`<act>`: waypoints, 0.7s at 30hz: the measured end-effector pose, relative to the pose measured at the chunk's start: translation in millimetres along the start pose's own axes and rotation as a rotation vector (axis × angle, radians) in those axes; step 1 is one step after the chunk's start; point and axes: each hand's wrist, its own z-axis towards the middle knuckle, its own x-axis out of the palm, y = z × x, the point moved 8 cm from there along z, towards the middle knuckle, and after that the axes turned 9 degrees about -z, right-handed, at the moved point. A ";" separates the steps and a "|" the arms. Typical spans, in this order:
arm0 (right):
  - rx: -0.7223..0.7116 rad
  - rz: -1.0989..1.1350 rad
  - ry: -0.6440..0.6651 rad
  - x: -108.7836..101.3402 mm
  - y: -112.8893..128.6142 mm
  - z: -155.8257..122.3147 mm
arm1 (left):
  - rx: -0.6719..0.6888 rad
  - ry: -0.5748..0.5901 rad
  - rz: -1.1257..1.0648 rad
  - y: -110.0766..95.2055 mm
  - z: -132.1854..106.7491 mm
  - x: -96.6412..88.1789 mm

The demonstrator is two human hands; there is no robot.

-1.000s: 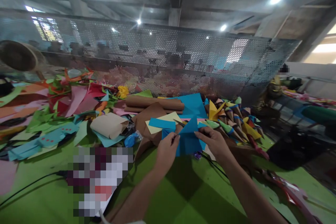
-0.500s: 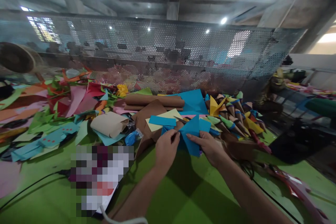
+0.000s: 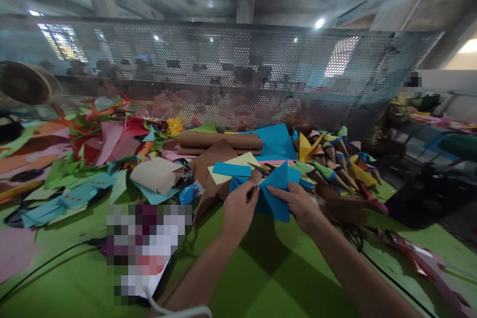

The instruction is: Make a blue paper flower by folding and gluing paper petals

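Observation:
A folded, pointed blue sheet (image 3: pixel 278 186), which could be felt or stiff paper, is held up between both hands above the green table. My left hand (image 3: pixel 241 204) pinches the sheet's left edge, thumb and forefinger pressed together. On its right side, my right hand (image 3: pixel 300 203) grips the sheet, with the thumb on the face and the fingers behind. Just behind the hands lie a blue strip (image 3: pixel 231 169) and a pale yellow sheet (image 3: pixel 246 160). A dark pointed metal tool (image 3: pixel 260 167), partly hidden, rests there too.
Coloured offcuts (image 3: pixel 108 141) heap up at the left. Brown rolls (image 3: pixel 219 143) lie at the back, and several small cones (image 3: pixel 330 161) stand at the right. A blurred-out object (image 3: pixel 149 248), a pink and red tool (image 3: pixel 413 253), cords and a perforated metal screen (image 3: pixel 223 59) surround the workspace.
Both hands and the blue sheet have shifted slightly right in the picture, as has most of the table. The grip on the sheet looks the same.

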 end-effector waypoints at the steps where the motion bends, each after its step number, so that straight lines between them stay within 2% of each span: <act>1: 0.000 -0.003 -0.003 -0.2 -0.6 0.3 | 0.004 0.011 0.015 -0.2 -0.3 0.9; 5: -0.017 -0.001 -0.031 -0.8 -2.0 1.1 | 0.013 0.021 0.108 -0.9 -2.1 2.1; 13: -0.018 -0.047 0.021 9.1 1.7 -4.2 | -0.009 -0.124 0.169 2.0 -2.2 -9.4; 21: -0.006 -0.075 0.051 18.1 2.8 -5.7 | -0.059 -0.089 -0.023 6.1 -0.3 -7.0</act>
